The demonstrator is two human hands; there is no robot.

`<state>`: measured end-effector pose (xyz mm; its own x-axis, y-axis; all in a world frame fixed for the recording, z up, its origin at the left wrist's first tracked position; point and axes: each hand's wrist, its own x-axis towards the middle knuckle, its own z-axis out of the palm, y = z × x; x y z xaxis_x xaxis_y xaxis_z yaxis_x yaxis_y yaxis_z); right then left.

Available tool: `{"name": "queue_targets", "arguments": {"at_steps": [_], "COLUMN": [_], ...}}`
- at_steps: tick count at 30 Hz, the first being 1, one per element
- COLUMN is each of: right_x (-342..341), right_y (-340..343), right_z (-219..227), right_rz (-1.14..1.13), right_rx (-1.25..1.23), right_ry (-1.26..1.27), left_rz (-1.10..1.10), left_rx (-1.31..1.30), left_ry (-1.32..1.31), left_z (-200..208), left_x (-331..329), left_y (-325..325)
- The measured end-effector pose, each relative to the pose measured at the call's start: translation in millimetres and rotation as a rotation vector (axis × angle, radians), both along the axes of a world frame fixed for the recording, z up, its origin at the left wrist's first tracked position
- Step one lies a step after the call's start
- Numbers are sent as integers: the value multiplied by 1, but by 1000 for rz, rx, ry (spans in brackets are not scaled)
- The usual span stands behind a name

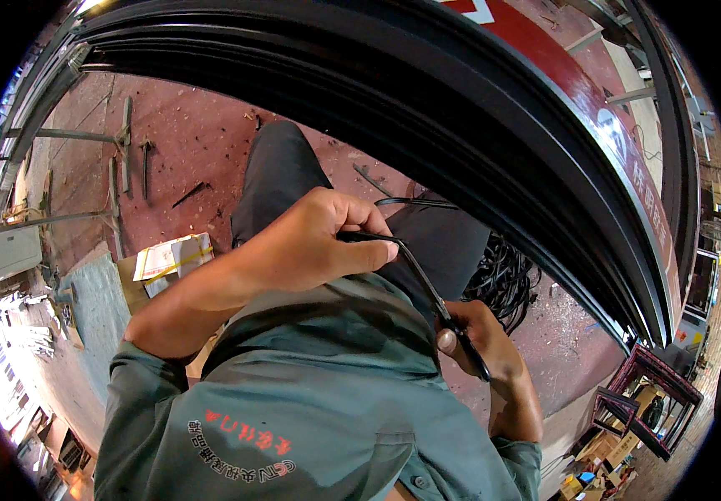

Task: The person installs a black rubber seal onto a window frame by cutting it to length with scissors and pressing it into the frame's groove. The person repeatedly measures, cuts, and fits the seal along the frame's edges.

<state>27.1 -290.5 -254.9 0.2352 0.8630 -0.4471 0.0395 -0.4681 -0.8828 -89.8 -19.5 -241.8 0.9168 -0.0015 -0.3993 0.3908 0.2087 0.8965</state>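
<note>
My left hand is held in front of my body, with thumb and index finger pinching a thin black rubber strip. From that pinch the strip slants down to the right to my right hand, whose fingers are closed around it beside my right hip. Below the right thumb its dark end pokes out. Another loop of black strip passes behind the left fingers, above my right thigh. A tangled heap of black strip lies on the floor to my right.
Long black frame profiles arch across in front of my knees, with a red panel beyond. A white box stands at my left. Metal stand legs rise at the far left. Dark red frames lean at the lower right.
</note>
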Motion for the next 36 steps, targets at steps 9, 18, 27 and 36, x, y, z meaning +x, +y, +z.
{"name": "queue_targets", "arguments": {"at_steps": [9,18,27,36], "right_x": [3,1,2,-2], "right_y": [0,2,1,0], "right_z": [4,-2,-3,0], "right_rz": [61,45,89,55], "right_rx": [-16,17,19,-57], "right_ry": [1,4,-39,13], "left_rz": [-4,-22,-18,-107], "left_rx": [4,3,-24,14], "left_ry": [-1,44,99,75], "left_z": [-5,-4,-11,-19], "left_x": [-1,2,2,6], "left_y": [1,4,5,10]}}
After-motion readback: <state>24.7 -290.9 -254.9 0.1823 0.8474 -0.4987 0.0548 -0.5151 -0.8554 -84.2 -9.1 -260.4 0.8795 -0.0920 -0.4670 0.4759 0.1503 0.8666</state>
